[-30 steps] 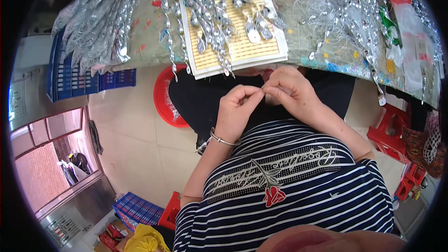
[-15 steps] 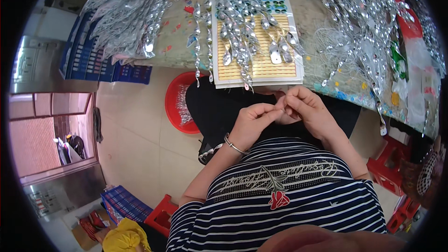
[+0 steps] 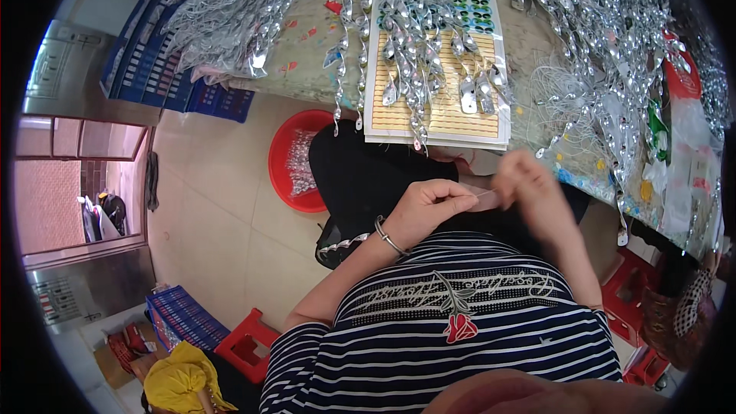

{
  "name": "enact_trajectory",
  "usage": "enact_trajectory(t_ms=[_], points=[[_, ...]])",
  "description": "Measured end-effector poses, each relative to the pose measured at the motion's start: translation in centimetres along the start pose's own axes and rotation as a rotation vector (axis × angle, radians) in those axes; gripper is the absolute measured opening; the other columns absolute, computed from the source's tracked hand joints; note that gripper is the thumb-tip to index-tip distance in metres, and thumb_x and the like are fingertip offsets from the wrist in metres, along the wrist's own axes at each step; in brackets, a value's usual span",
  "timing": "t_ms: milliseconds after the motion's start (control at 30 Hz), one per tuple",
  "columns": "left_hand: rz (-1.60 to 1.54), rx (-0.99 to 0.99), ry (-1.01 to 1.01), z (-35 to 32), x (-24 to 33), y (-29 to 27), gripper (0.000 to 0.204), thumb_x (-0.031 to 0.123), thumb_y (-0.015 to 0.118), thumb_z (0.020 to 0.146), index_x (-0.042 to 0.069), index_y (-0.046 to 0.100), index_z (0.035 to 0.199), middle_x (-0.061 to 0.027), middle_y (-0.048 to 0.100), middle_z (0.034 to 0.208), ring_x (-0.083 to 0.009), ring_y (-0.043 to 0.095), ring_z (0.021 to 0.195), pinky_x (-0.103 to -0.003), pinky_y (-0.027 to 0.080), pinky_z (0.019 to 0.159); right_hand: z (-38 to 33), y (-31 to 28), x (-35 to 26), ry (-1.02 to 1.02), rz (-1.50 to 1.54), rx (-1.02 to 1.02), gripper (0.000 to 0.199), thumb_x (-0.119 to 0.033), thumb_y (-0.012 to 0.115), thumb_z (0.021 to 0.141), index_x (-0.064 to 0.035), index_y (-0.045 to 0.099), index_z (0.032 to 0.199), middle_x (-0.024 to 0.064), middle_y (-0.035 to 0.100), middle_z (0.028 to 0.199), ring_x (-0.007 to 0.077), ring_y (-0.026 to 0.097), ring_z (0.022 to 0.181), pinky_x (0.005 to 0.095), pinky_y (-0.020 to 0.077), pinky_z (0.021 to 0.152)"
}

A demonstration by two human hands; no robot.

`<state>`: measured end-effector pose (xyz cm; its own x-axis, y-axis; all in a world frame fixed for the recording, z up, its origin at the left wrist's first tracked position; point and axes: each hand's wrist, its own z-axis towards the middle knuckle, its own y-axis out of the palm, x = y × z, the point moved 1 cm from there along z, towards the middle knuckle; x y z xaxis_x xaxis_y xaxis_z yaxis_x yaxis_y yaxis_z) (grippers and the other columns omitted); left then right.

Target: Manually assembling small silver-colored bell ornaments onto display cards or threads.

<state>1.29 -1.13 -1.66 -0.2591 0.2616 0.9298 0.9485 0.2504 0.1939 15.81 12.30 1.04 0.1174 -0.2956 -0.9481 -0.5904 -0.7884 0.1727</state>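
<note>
My left hand [image 3: 428, 209] is closed in a pinch above my lap, thumb against fingers. A thin pale thread [image 3: 486, 193] seems to run from its fingertips toward my right hand. My right hand [image 3: 530, 190] is raised to the right of it, near the table's edge, and smeared by motion, so its grip does not show. Just beyond both hands lies a stack of printed sheets [image 3: 494, 130], with green shapes above and yellow rows below. Twisted silver pendant strands [image 3: 414, 69] lie across the sheets and hang toward the near edge.
Silver strands [image 3: 613, 54] and loose white string [image 3: 563, 84] cover the table's right side. Bagged silver strands [image 3: 230, 31] rest on blue crates [image 3: 146, 61] at left. A red basin [image 3: 282, 184] with silver pieces stands on the floor. A person in yellow [image 3: 180, 383] is at lower left, near a red stool [image 3: 249, 341].
My hands, which were together, have moved apart. The right one has swung to the right and is blurred; the left stays pinched. The whole view has shifted slightly.
</note>
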Motion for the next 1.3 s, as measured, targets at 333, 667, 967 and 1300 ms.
enact_trajectory(t_ms=[333,667,967,1300], points=[[0.015,0.036,-0.029,-0.4,-1.2,-1.1,0.013,0.009,0.064,0.085,-0.001,0.069,0.093,-0.0040,0.067,0.086,-0.0070,0.059,0.080,-0.020,0.047,0.073,1.2,-1.2,-0.3,-0.044,-0.027,0.073,0.013,-0.018,0.046,0.097,-0.0085,0.049,0.088,-0.0033,0.045,0.069,0.0054,0.043,0.060,0.0189,0.0354,0.056],[0.121,0.033,-0.078,-1.6,-2.7,-2.6,0.011,0.007,0.064,0.085,-0.001,0.068,0.091,-0.0036,0.067,0.086,-0.0058,0.058,0.078,-0.020,0.046,0.071,0.8,1.7,3.9,-0.448,-0.675,-0.257,0.006,-0.010,0.064,0.083,-0.0050,0.063,0.086,0.0047,0.050,0.071,0.0189,0.049,0.068,0.0310,0.0409,0.064],[0.097,0.048,-0.082,-1.8,-1.8,-1.9,0.012,0.010,0.064,0.086,0.001,0.069,0.092,-0.0007,0.065,0.079,-0.0034,0.053,0.067,-0.017,0.043,0.061,0.0,-0.7,2.0,-0.379,-0.799,-0.077,0.004,-0.010,0.065,0.080,-0.0057,0.064,0.081,0.0074,0.046,0.083,0.0249,0.047,0.083,0.0342,0.0395,0.077],[0.046,-0.050,-0.153,-2.9,-1.6,-2.2,0.028,0.006,0.058,0.089,0.001,0.060,0.116,-0.0087,0.067,0.093,-0.0109,0.063,0.084,-0.022,0.050,0.078,0.0,-1.1,-1.7,-0.364,-0.543,0.080,0.009,-0.011,0.058,0.088,-0.0031,0.058,0.082,0.0050,0.046,0.090,0.0173,0.045,0.087,0.0263,0.0371,0.079]])
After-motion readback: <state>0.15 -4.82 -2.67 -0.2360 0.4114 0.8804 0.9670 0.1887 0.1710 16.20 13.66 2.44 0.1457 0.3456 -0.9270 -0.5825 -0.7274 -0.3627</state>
